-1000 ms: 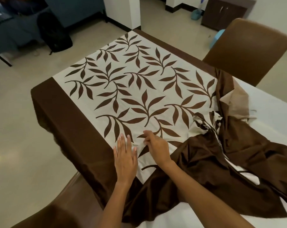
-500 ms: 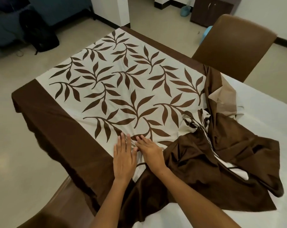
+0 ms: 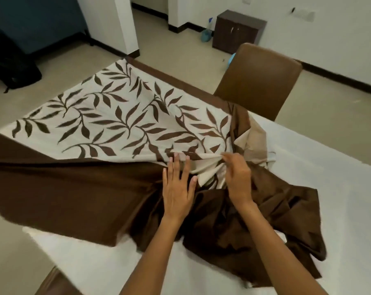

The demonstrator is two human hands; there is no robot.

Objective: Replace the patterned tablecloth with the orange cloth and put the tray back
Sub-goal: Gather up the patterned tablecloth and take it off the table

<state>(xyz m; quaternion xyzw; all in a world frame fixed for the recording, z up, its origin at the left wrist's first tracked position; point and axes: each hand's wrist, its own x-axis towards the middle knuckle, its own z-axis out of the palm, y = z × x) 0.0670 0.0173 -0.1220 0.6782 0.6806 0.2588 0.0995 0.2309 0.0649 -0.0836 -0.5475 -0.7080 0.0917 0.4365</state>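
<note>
Clearly the cloth [image 3: 120, 116] is mid-removal: its far and left part lies spread over the table [image 3: 329, 167], while the near and right part is gathered into a heap, baring white tabletop to the right and along the near edge; the left hand [image 3: 177, 188] lies flat with straight, slightly spread fingers on the brown border, seemingly pinning the fabric so the bunch does not slide; the right hand [image 3: 237, 173] has its fingers curled round a pinch of cream cloth just right of the left, and folds fan out from that pinch, which suggests it is drawing more cloth toward the heap; the cloth itself is thin and limp, cream in the middle with dark brown leaf sprays, framed by a wide plain brown border that has a faint sheen; it creases readily, and a paler beige patch, possibly its underside, shows at the right of the bunch; the tabletop looks smooth, white and hard, so the cloth should slide on it easily; a brown padded chair [image 3: 259, 81] with rounded corners stands at the far side, and a second one shows only as a brown corner at the near left; neither the orange cloth nor the tray is in view.
</note>
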